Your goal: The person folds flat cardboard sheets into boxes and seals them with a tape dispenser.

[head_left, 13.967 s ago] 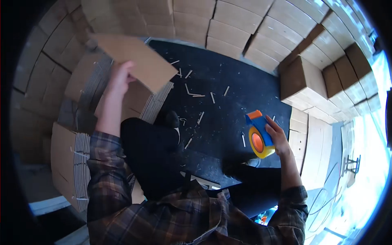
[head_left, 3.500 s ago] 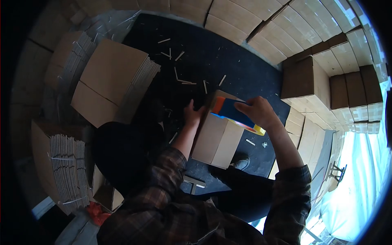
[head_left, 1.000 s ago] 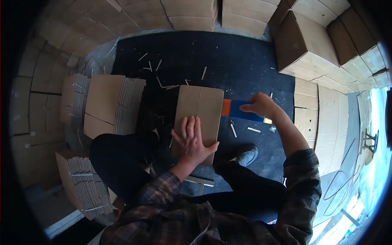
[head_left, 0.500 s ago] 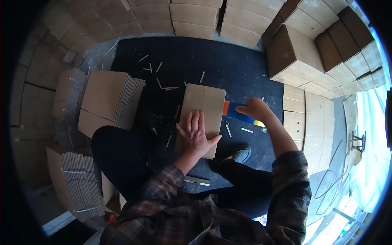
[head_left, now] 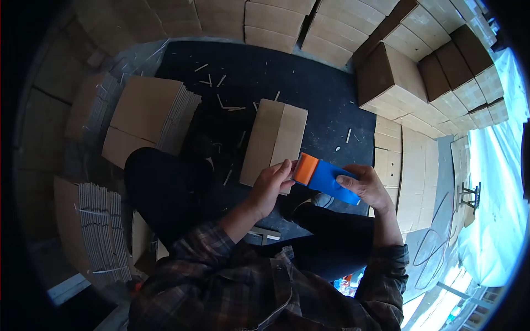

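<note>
A blue tape dispenser (head_left: pixel 326 179) with an orange front is gripped at its rear by my right hand (head_left: pixel 367 187), thumb lying on the blue side. My left hand (head_left: pixel 271 186) is at the orange end, fingers drawn together against it. Whatever is pinched there, perhaps the tape's end, is too small to make out. Just beyond my left hand, a closed cardboard box (head_left: pixel 273 138) rests on the dark mat, a seam running along its top. My left hand and the dispenser cover its near corner.
Bundles of flat cardboard (head_left: pixel 146 116) stand to the left, another tied bundle (head_left: pixel 99 231) nearer me. Stacked boxes (head_left: pixel 403 74) line the back and right. Cardboard scraps (head_left: pixel 223 105) are scattered on the dark mat (head_left: pixel 326 83). My shoe (head_left: pixel 317 204) is close to the box.
My left hand has left the box top and come to the dispenser's orange end. My right hand has brought the dispenser from the box's right side nearer to me, turning it.
</note>
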A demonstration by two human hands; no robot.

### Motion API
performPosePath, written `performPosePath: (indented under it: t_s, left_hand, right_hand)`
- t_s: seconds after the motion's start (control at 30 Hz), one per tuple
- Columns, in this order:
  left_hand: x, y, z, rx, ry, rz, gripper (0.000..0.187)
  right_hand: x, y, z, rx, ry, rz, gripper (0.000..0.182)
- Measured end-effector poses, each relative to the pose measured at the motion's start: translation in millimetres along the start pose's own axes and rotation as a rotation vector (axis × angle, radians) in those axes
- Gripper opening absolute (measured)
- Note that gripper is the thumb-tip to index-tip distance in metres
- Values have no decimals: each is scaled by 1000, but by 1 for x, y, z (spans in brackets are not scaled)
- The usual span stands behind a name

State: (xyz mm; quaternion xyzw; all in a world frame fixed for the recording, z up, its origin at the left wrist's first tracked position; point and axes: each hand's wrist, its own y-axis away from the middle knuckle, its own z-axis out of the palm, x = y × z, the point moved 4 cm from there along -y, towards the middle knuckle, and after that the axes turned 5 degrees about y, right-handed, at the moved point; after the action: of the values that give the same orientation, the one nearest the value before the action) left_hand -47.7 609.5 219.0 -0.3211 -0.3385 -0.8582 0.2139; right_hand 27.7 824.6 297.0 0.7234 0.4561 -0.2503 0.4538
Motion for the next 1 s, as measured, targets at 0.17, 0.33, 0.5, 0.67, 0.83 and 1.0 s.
performPosePath:
  t_s: [0.17, 0.33, 0.5, 0.67, 0.83, 1.0]
  left_hand:
    - [-6, 1, -17, -23, 470, -121, 51]
    - [-25, -15, -31, 116, 385, -85, 38]
    - [-25, -20, -53, 359, 171, 128, 28]
    - [-5, -25, -108, 570, -105, 215, 17]
    - [-12, -34, -165, 769, -143, 224, 13]
    - [-20, -41, -182, 802, -216, 197, 17]
  right_hand:
    - [7, -6, 16, -22, -117, 1, 64]
    - [-9, -16, 24, -83, -12, 39, 65]
    - [-13, -29, 43, -127, 98, 50, 64]
    - [-32, -43, 49, -187, 226, 93, 60]
    - [-40, -57, 60, -196, 438, 202, 52]
    - [-42, -71, 72, -243, 511, 251, 55]
